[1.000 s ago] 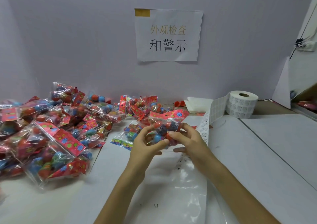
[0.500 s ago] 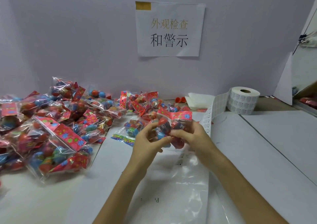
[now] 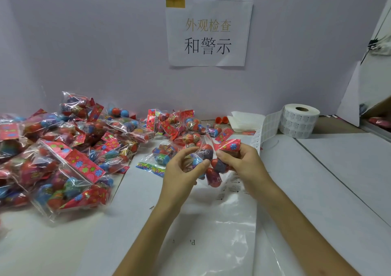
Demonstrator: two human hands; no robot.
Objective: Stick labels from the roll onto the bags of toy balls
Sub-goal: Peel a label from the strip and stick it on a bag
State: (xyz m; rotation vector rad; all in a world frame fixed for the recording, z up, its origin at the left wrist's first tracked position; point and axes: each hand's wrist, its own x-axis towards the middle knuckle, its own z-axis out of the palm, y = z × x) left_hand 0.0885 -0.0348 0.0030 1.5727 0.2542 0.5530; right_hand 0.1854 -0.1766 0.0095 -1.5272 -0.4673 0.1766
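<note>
Left hand (image 3: 179,170): centre of the frame, fingers curled, thumb and fingertips pinching the clear film of a bag of toy balls (image 3: 212,170) from its left side
Right hand (image 3: 239,161): just right of centre, fingers wrapped round the top of the same bag, thumb pressed beside its red flowered header card (image 3: 229,145), which bends over the knuckles
Bag in hand: held off the table (image 3: 338,170) between both hands, red and blue balls bunched inside, the lowest red one hanging below the fingers; whether a label is on it cannot be told
Plastic sheet (image 3: 222,223): clear, with small printed marks, lying flat on the white table beneath the hands and running to the lower edge of the frame
Label strip (image 3: 268,125): a white band of labels rising from behind the right hand, up and right to the roll
Label roll (image 3: 299,120): standing on its flat end at the right of the frame, near the wall (image 3: 84,43), well apart from the hands
Heap of bags (image 3: 69,148): many like bags overlapping across the left half of the table, reaching just behind the held bag
Far edge: orange caps (image 3: 221,119) and folded white paper (image 3: 243,118) lying near the wall, between heap and roll
Sign (image 3: 208,31): a white sheet of Chinese characters, a yellow-brown strip at its upper left corner, on the pale wall at upper centre
</note>
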